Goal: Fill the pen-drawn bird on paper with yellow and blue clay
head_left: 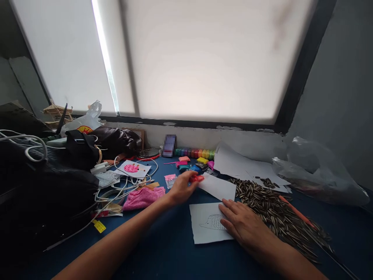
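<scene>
Nearest, on the blue table (163,252), the right hand (243,221) lies palm down across the right part of the drawing sheet (202,233), its fingers extended, slightly spread and gripping nothing; the paper shows 1 pointed-snouted animal with a scribbled body, partly covered by that hand; light, even pressure seems best here, since a dragging palm could crease the sheet or smudge the lines; to the right, sunflower seeds (271,210) spread in a loose heap, with an orange tool (297,212) lying on them, so the right forearm would do well to stay lifted over that side; a little farther and left of centre, the left hand (181,188) has its fingers closed around a small, glossy red packet (197,178), held above the left end of a blank sheet (220,187); whether the packet is sealed cannot be told, so a gentle pinch by its edge, without squeezing the middle, looks wise; left of that hand lie a pink cloth (144,198) and 1 pink packet (170,180), and farther left a card (119,168) with a pink figure among white cables; beyond are several coloured packets (202,160), then a row of coloured tubs (195,153) beside 1 phone (169,146); taking the red packet clear of these before turning it should avoid knocking them.
</scene>
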Available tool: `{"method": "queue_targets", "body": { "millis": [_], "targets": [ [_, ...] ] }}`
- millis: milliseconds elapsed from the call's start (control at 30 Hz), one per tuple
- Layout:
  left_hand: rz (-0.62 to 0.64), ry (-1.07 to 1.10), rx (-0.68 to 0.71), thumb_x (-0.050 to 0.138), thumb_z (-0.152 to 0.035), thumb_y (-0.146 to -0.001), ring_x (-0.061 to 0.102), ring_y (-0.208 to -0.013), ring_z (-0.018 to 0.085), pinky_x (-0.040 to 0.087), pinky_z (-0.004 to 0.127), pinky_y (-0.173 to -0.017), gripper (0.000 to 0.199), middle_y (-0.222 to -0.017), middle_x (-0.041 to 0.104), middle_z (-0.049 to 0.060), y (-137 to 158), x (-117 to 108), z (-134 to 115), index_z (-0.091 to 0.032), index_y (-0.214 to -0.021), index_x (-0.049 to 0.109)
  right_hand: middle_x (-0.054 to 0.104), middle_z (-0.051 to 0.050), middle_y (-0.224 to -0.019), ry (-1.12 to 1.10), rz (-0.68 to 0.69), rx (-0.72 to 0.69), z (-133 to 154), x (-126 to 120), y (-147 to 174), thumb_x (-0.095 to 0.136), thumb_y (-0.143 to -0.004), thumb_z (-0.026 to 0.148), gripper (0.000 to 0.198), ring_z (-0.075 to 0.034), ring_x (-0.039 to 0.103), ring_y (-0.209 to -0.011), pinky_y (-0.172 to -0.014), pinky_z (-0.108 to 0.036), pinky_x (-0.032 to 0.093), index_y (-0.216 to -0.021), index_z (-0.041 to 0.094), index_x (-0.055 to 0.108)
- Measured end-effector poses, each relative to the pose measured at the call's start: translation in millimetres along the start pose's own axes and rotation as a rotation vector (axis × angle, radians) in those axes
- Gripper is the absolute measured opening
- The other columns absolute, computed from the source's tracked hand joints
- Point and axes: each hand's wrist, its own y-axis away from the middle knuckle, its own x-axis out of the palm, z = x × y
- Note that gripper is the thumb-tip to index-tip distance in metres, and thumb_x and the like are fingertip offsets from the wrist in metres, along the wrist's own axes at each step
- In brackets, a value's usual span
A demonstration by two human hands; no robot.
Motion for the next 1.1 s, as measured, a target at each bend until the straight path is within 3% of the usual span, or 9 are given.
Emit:
{"method": "queue_targets", "body": {
  "millis": [133,267,333,400,500,633,767,1000,1100],
  "targets": [
    [0.076,-0.083,0.035,0.046,-0.039,-0.094,0.055,-0.12,0.021,0.044,0.033,-0.104,0.037,-0.132,0.059,0.006,1,2,-3,-0.022,-0.122,0.063,0.043,-0.014,-0.149,0.002,-0.021,0.004,-3,7,1,0.026,-0.099,0.054,0.06,-0.03,0.038,-0.138,-0.111,-0.053,0.031,-0.141,0.019,0.051],
    [0.041,-0.266,-0.115,0.039,-0.021,-0.092,0.048,-0.127,0.027,0.035,0.045,-0.109,0.039,-0.134,0.055,0.012,-5,-15,18,-0.019,-0.125,0.06,0.039,-0.012,-0.151,-0.003,-0.048,0.018,-8,14,4,0.026,-0.099,0.056,0.06,-0.03,0.036,-0.139,-0.111,-0.054,0.031,-0.143,0.022,0.049],
    [0.067,-0.357,-0.194,0.046,-0.02,-0.086,0.047,-0.127,0.034,0.033,0.054,-0.106,0.039,-0.129,0.057,0.018,-5,-22,30,-0.016,-0.122,0.06,0.04,-0.011,-0.151,-0.003,-0.055,0.024,-10,16,5,0.026,-0.099,0.056,0.059,-0.03,0.036,-0.138,-0.111,-0.054,0.031,-0.143,0.023,0.049],
    [0.116,-0.411,-0.229,0.046,-0.02,-0.085,0.053,-0.118,0.035,0.039,0.054,-0.1,0.033,-0.115,0.062,0.019,-4,-25,36,-0.014,-0.113,0.064,0.04,-0.011,-0.15,0.001,-0.052,0.027,-10,17,6,0.025,-0.099,0.057,0.06,-0.03,0.037,-0.138,-0.111,-0.054,0.031,-0.143,0.024,0.048],
    [0.16,-0.434,-0.183,0.045,-0.024,-0.088,0.056,-0.114,0.031,0.042,0.046,-0.098,0.032,-0.114,0.063,0.017,-2,-21,29,-0.016,-0.112,0.065,0.04,-0.012,-0.15,0.016,-0.042,0.023,-10,16,6,0.023,-0.099,0.058,0.062,-0.03,0.036,-0.138,-0.111,-0.054,0.03,-0.143,0.022,0.047],
    [0.14,-0.408,-0.016,0.034,-0.035,-0.097,0.033,-0.138,0.029,0.027,0.047,-0.112,0.045,-0.15,0.038,0.009,2,-7,1,-0.024,-0.138,0.048,0.041,-0.013,-0.149,0.04,-0.037,0.004,-9,14,5,0.025,-0.099,0.057,0.062,-0.03,0.038,-0.137,-0.111,-0.052,0.033,-0.143,0.02,0.049],
    [0.24,-0.355,0.136,0.037,-0.037,-0.097,0.055,-0.116,0.021,0.042,0.034,-0.1,0.037,-0.13,0.057,0.004,8,2,-12,-0.029,-0.127,0.057,0.044,-0.014,-0.147,0.071,-0.054,-0.004,-8,14,3,0.028,-0.099,0.053,0.059,-0.031,0.042,-0.135,-0.108,-0.053,0.036,-0.141,0.018,0.051],
    [0.096,-0.47,-0.104,0.033,-0.037,-0.097,0.06,-0.095,0.028,0.047,0.041,-0.084,0.038,-0.099,0.064,0.014,3,-9,7,-0.015,-0.106,0.064,0.052,-0.02,-0.139,0.168,-0.078,0.054,-7,13,3,0.029,-0.099,0.047,0.058,-0.036,0.05,-0.128,-0.103,-0.057,0.041,-0.134,0.01,0.057],
    [0.072,-0.494,-0.121,0.039,-0.033,-0.095,0.056,-0.11,0.031,0.044,0.045,-0.091,0.035,-0.117,0.061,0.018,2,-11,9,-0.014,-0.114,0.061,0.055,-0.023,-0.136,0.207,-0.091,0.089,-9,14,3,0.029,-0.099,0.046,0.058,-0.037,0.054,-0.123,-0.098,-0.057,0.045,-0.131,0.009,0.06]
  ]
}}
